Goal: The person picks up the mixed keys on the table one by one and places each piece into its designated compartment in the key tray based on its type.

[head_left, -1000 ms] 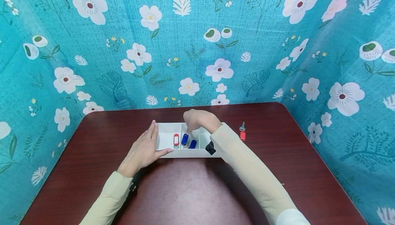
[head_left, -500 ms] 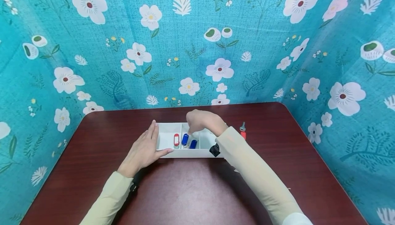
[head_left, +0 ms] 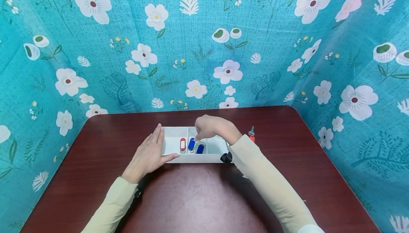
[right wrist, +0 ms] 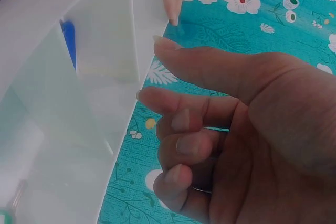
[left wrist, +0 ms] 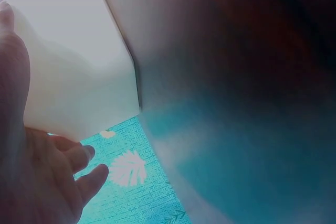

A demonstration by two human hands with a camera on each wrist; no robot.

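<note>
A white divided box (head_left: pixel 188 159) stands on the table. My left hand (head_left: pixel 145 156) rests on its left end, fingers straight along the side and thumb across the front edge. A red key tag (head_left: pixel 183 144) lies in the left compartment. Two blue key tags, one at the left (head_left: pixel 191 143) and one nearer the front (head_left: pixel 200 149), lie with keys in the middle compartment. Above that compartment's back hovers my right hand (head_left: pixel 211 126). The right wrist view shows its thumb and index finger (right wrist: pixel 178 100) apart, the other fingers loosely curled, nothing between them.
A key with a red tag (head_left: pixel 252 138) lies on the dark red table (head_left: pixel 198 197) right of the box, partly behind the right sleeve. In the right wrist view a key with a green tag (right wrist: pixel 5 217) shows inside the box. A flowered blue cloth (head_left: pixel 198 66) hangs behind.
My right hand has lifted slightly and drawn to the right, away from the blue key tags. The left hand and the box stay where they were.
</note>
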